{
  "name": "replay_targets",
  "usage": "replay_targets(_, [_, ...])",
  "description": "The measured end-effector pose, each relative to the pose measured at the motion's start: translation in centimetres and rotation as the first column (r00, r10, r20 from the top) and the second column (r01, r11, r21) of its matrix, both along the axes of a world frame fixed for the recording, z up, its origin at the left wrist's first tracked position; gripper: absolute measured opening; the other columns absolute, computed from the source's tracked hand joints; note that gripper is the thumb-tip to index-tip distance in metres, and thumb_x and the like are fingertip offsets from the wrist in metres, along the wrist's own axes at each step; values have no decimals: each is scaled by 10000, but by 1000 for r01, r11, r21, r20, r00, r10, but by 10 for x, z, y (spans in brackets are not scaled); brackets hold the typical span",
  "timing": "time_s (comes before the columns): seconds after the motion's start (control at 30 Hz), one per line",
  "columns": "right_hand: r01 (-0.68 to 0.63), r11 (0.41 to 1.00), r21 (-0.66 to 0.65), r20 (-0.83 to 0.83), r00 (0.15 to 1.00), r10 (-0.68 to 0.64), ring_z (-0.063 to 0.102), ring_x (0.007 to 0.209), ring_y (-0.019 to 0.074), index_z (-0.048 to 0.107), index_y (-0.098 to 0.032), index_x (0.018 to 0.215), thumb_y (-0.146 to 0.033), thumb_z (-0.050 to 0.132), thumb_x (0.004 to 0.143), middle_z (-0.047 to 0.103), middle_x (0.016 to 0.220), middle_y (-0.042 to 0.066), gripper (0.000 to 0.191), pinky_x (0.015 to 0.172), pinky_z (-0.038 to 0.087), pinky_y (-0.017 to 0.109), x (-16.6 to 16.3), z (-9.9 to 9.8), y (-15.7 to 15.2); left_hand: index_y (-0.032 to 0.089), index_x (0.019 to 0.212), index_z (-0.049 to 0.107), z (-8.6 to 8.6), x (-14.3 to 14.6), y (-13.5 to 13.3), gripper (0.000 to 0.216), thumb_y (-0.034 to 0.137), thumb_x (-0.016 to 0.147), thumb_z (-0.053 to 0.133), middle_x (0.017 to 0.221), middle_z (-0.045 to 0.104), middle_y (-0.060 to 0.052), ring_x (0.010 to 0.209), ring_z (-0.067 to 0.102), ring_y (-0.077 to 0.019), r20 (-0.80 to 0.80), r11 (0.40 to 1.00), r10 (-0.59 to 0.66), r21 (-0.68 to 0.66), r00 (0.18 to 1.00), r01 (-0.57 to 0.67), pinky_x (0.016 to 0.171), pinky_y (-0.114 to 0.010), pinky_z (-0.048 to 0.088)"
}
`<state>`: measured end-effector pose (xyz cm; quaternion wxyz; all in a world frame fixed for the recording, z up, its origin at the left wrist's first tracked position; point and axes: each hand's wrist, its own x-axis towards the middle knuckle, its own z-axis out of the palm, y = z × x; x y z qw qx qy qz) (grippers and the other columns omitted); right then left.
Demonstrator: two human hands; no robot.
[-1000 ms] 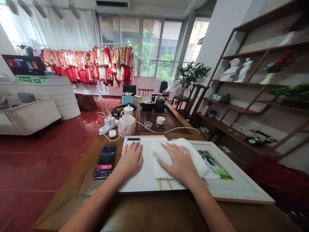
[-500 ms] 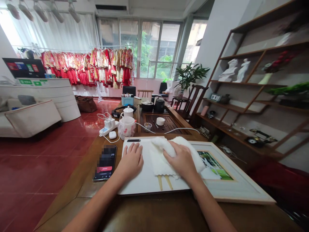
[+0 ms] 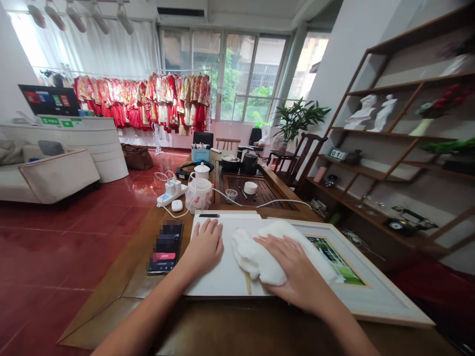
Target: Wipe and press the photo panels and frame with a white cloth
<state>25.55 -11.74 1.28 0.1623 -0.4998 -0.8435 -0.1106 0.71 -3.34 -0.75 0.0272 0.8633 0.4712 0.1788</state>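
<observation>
My left hand (image 3: 205,249) lies flat, fingers stretched, on the left side of a white panel (image 3: 215,283), which seems to be the back of a picture frame. Under my right hand (image 3: 293,272) is a bunched white towel (image 3: 247,251), with the palm and fingers wrapped over its near right part. The towel covers the panel's right half and spreads onto a light wood picture frame (image 3: 393,304) holding a green photo (image 3: 351,273). A tan strip (image 3: 248,285) shows below the towel's near edge. Near the panel's far left corner is a short black strip (image 3: 209,215).
A phone (image 3: 166,247) lies left of the panel on the wooden table (image 3: 111,306). Behind stand a plastic-wrapped cup (image 3: 199,194), a power strip (image 3: 171,194), an earbud case (image 3: 177,205), a white cable (image 3: 285,201) and a tea tray (image 3: 265,199) with a small white cup (image 3: 250,188).
My right hand has moved nearer to me and flattened over the towel, bunching its near edge and covering one of two tan strips. My left hand stays on the panel. The view has turned slightly left.
</observation>
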Motion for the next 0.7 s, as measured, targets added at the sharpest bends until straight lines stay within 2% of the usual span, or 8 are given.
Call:
replay_targets(0.13, [30,996,86,-89,996,-22,542,1145,285,465,-217,1331,-403,576,811,599,1258,99,563,990,366,451,0,4,3,185,1351,439,0,0,0,437,270,947,294,1463,386,-99,1374,285,-255,4,1000,4,-16,1000,-4,1129,-487,210])
replay_targets(0.27, [24,990,140,-180,984,2,540,1133,275,446,-212,1338,-391,575,800,595,1248,95,582,980,371,419,-22,11,0,183,1374,422,0,-1,1,460,276,937,312,1477,367,-101,1385,265,-258,-12,1000,-7,-30,1000,6,1134,-486,193])
replay_targets(0.37, [-19,999,47,-91,996,23,524,1146,289,434,-252,1363,-396,605,741,578,1259,90,661,1041,289,485,-49,11,-8,158,1387,412,2,-3,2,510,325,905,393,1487,345,-128,1389,250,-295,-56,998,-31,-54,998,28,1127,-504,195])
replay_targets(0.5, [44,998,46,8,999,-45,376,1282,380,365,-284,1429,-515,585,722,472,1387,118,776,1060,138,630,-71,4,-12,164,1403,401,4,-5,1,558,353,879,442,1499,325,-129,1400,220,-301,-70,996,-42,-78,997,36,1133,-498,177])
replay_targets(0.7, [140,989,46,60,988,-143,356,1292,388,332,-233,1455,-546,498,809,442,1416,155,737,1050,155,629,-71,-3,18,192,1374,463,0,-4,1,515,237,864,407,1479,369,-100,1385,263,-282,-22,997,-42,-59,999,41,1140,-484,166])
